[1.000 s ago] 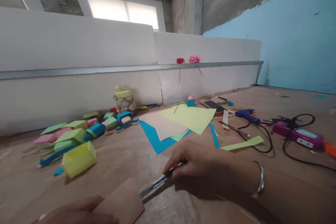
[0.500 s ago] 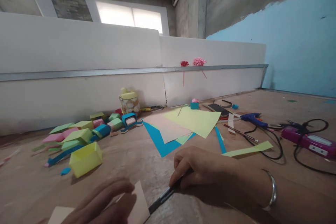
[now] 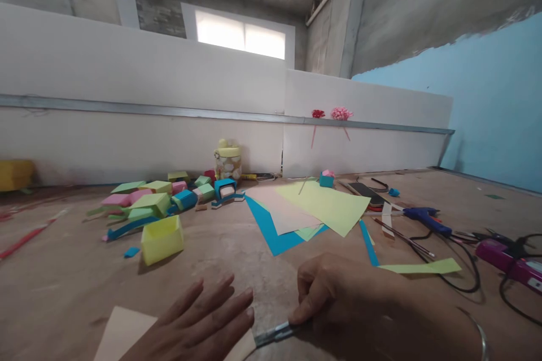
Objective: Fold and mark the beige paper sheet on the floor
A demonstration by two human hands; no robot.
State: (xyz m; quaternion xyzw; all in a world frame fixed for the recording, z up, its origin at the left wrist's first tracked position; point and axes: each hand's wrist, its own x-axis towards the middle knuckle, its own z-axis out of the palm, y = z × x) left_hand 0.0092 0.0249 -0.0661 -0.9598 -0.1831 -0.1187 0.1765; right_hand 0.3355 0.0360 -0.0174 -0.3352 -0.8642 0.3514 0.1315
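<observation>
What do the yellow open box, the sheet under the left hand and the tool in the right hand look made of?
Yellow box: folded matte paper, judging by its crisp creases. Sheet under the left hand: thin tan paper or card, flat and dull. Tool in the right hand: shiny, probably metal; mostly hidden.

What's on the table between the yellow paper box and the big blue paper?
In the head view, nothing: between the yellow paper box and the blue paper only bare brown table shows.
</observation>
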